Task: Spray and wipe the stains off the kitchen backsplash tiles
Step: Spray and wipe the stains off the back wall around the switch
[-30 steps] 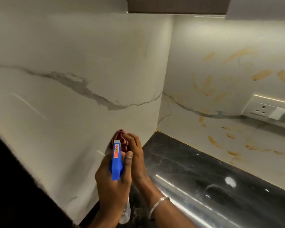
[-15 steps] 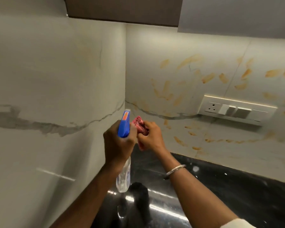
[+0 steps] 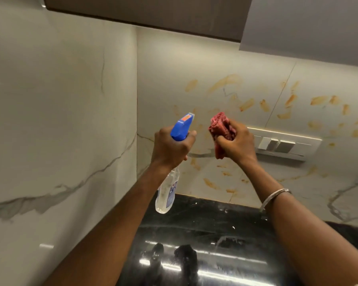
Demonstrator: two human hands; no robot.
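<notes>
Left hand (image 3: 172, 149) grips bottle (image 3: 167, 189), right hand (image 3: 237, 142) clutches cloth (image 3: 220, 125) — stains (image 3: 246, 105) just beyond them look untouched, wiping seemingly not begun

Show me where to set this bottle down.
The glossy black countertop lies bare along the foot of the stained marble backsplash, right of the veined left wall. Crowded above: left hand gripping blue-headed clear spray bottle, right hand gripping red cloth.

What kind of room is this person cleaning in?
Most likely a home kitchen: a glossy black countertop meets marble-look wall tiles smeared with orange-brown stains, a switch panel sits on the wall, and cabinets hang overhead.
</notes>
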